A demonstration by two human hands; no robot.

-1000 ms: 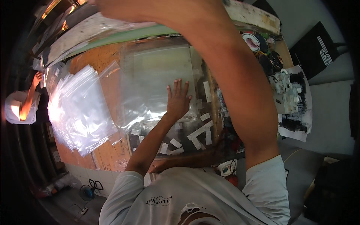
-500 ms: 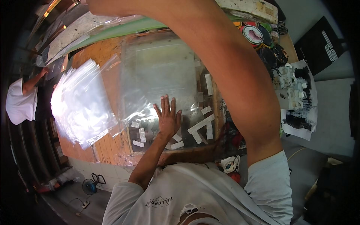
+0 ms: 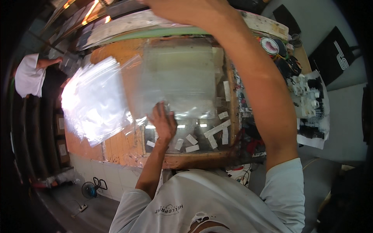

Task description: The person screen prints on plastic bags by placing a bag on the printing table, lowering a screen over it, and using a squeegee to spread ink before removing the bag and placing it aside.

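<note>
My left hand [image 3: 163, 123] lies at the lower left part of a clear plastic bag [image 3: 178, 81], its fingers apart and slightly bent. The bag is spread over a dark glass-like panel [image 3: 198, 129] in a wooden frame. White tape pieces [image 3: 192, 148] are scattered on the panel to the right of and below my hand. Left of the bag is a fanned, shiny stack of clear plastic bags [image 3: 95, 101]. My right forearm [image 3: 252, 66] arches over the right side of the table toward the top edge. The right hand is cut off there, its fingers out of sight.
A long whitish beam [image 3: 268, 26] runs along the back. Ink tins [image 3: 270, 46], scissors [image 3: 296, 40], and white plastic bottles [image 3: 307, 101] on ink-stained paper stand at the right. Another person [image 3: 30, 75] works at the far left. A small blue fan [image 3: 89, 190] sits on the floor.
My left hand has shifted slightly left and down, its fingers now more bent. My right arm has moved rightward at the top. The view has shifted a little.
</note>
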